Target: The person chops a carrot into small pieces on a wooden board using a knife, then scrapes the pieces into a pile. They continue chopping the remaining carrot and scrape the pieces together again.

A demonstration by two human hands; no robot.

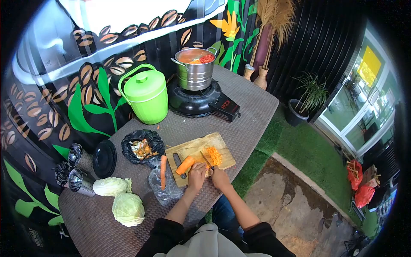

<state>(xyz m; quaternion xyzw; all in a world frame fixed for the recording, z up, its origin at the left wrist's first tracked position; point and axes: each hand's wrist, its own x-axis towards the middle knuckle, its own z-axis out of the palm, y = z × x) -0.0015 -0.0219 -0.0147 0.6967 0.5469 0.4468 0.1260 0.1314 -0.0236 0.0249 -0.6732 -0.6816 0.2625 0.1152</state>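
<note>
My right hand (221,179) is wrapped round the handle of a knife (205,158), whose blade points away from me over the wooden cutting board (220,141). Close beside it, my left hand (197,174) has its fingers closed on a piece of carrot, mostly hidden under them. Finely chopped carrot (213,156) lies in a heap right of the blade. A thick peeled carrot piece (185,164) rests on the board left of my left hand. Next to that lies a dark-handled tool (178,162), partly covered by the carrot piece.
Left of the board are a long carrot (163,171), a clear plastic bag (159,188) and a black bag of scraps (128,143). Cabbage (128,210) and napa cabbage (110,186) lie nearer. Behind stand a green lidded bucket (147,100) and a steel pot (195,77) on a portable stove (184,99).
</note>
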